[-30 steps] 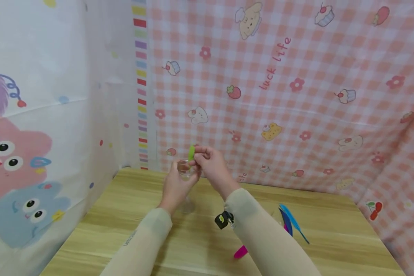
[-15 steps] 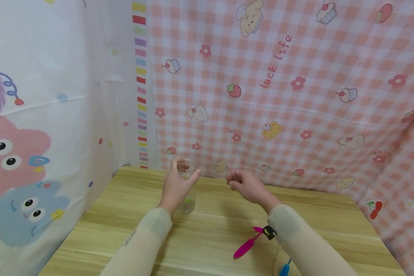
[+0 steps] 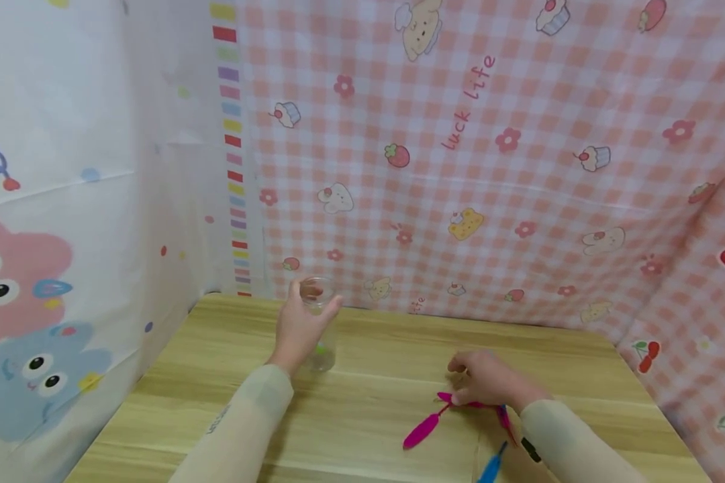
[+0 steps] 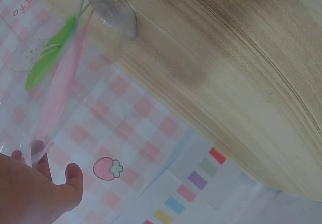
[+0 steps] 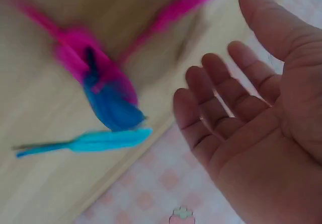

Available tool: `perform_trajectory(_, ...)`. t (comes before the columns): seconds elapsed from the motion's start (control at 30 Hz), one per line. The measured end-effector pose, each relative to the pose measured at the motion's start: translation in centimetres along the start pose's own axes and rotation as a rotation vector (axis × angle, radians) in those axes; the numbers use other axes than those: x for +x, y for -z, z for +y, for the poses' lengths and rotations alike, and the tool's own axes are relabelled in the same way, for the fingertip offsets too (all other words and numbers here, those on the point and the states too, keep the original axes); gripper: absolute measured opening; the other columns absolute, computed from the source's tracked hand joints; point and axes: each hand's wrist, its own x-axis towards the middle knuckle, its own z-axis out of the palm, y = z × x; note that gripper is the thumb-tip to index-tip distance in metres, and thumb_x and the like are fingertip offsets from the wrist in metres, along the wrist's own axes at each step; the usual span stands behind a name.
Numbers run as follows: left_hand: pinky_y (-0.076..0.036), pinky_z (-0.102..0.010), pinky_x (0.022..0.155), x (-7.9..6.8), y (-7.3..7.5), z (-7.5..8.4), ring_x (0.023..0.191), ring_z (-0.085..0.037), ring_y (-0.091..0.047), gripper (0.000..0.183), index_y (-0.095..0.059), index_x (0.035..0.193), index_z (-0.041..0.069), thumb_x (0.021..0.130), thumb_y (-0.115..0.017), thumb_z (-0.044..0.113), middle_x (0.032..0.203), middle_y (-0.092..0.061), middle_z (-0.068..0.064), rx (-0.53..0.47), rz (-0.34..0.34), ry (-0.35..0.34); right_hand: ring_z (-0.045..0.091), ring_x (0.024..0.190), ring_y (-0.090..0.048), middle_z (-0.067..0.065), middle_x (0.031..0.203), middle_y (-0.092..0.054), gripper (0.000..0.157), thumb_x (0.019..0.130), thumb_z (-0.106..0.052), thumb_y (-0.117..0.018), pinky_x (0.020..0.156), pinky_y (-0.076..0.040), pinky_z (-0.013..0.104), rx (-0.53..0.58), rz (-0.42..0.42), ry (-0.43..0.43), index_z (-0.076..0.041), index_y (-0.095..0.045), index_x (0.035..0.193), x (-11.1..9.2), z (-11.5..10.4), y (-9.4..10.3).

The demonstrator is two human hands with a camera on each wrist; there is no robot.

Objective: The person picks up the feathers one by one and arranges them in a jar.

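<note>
My left hand [image 3: 299, 329] grips a clear vase [image 3: 323, 361] near its mouth; the vase stands on the table. Through its wall, the left wrist view shows a green feather [image 4: 50, 53] and a pale pink feather [image 4: 64, 78]. Over the loose feathers on the right hovers my right hand [image 3: 495, 379], its fingers loosely bent and its palm bare in the right wrist view. Below it lie a magenta feather [image 3: 421, 433], a dark blue feather [image 5: 113, 105] and a light blue feather [image 5: 108, 141]. Another blue feather [image 3: 491, 467] sits at the lower frame edge.
The wooden table [image 3: 362, 416] meets a pink checked cloth [image 3: 423, 268] along its back edge. A white cartoon-print cloth [image 3: 109, 221] hangs on the left side. The right sleeve [image 3: 570, 439] hides part of the table.
The green feather, earlier pinched by my right hand at the vase mouth, is now down inside the vase. My right hand has moved right and down to the loose feathers. My left hand stays on the vase.
</note>
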Motion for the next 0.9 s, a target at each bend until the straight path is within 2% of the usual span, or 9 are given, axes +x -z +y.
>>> perform_trajectory(0.1, -0.053, -0.055, 0.109, 0.0, 0.2, 0.1, 0.135, -0.037, -0.06, 0.075, -0.042, 0.151, 0.017, 0.096, -0.076, 0.055, 0.142, -0.064, -0.008, -0.008, 0.002, 0.004, 0.031, 0.116, -0.068, 0.007, 0.121, -0.074, 0.048, 0.081, -0.022, -0.095, 0.104, -0.056, 0.056, -0.008, -0.019, 0.053, -0.008, -0.073, 0.12, -0.1, -0.5, -1.1)
perform_trajectory(0.23, -0.053, -0.054, 0.109, -0.1, 0.3, 0.2, 0.133, -0.034, -0.06, 0.074, -0.043, 0.151, 0.018, 0.096, -0.076, 0.054, 0.142, -0.064, -0.008, -0.007, 0.003, 0.002, 0.022, 0.108, -0.064, 0.001, 0.117, -0.071, 0.038, 0.084, -0.014, -0.092, 0.101, -0.057, 0.052, -0.089, -0.022, 0.112, -0.013, -0.074, 0.117, -0.2, -1.6, -2.4)
perform_trajectory(0.4, -0.053, -0.053, 0.108, -0.2, 0.1, 0.1, 0.133, -0.032, -0.06, 0.072, -0.044, 0.15, 0.017, 0.096, -0.076, 0.052, 0.14, -0.065, -0.007, -0.007, 0.001, -0.006, 0.018, 0.098, -0.061, -0.002, 0.108, -0.069, 0.033, 0.085, -0.004, -0.089, 0.095, -0.058, 0.048, -0.141, -0.007, 0.071, -0.018, -0.075, 0.112, -0.1, -2.6, -3.2)
perform_trajectory(0.6, -0.053, -0.053, 0.109, -0.1, 0.0, 0.1, 0.133, -0.031, -0.06, 0.071, -0.042, 0.151, 0.017, 0.097, -0.076, 0.049, 0.141, -0.064, -0.008, -0.004, -0.003, -0.012, 0.011, 0.086, -0.059, -0.007, 0.093, -0.068, 0.029, 0.088, 0.001, -0.084, 0.084, -0.059, 0.039, -0.088, -0.048, 0.096, -0.017, -0.075, 0.109, 0.0, -2.6, -3.4)
perform_trajectory(0.83, -0.052, -0.055, 0.11, -0.2, 0.1, 0.1, 0.135, -0.032, -0.059, 0.074, -0.041, 0.152, 0.015, 0.097, -0.075, 0.052, 0.144, -0.063, -0.011, -0.009, -0.008, -0.006, 0.014, 0.086, -0.061, -0.007, 0.092, -0.07, 0.024, 0.093, 0.002, -0.078, 0.085, -0.059, 0.045, -0.03, -0.054, 0.011, -0.021, -0.072, 0.097, 0.1, -2.6, -3.5)
perform_trajectory(0.9, -0.052, -0.055, 0.11, -0.2, 0.1, 0.1, 0.135, -0.032, -0.059, 0.074, -0.041, 0.152, 0.016, 0.097, -0.075, 0.052, 0.145, -0.062, -0.012, -0.016, -0.011, -0.002, 0.014, 0.085, -0.059, -0.007, 0.091, -0.069, 0.019, 0.097, -0.001, -0.075, 0.082, -0.058, 0.042, -0.033, -0.044, 0.016, -0.02, -0.072, 0.097, 0.0, -2.4, -3.5)
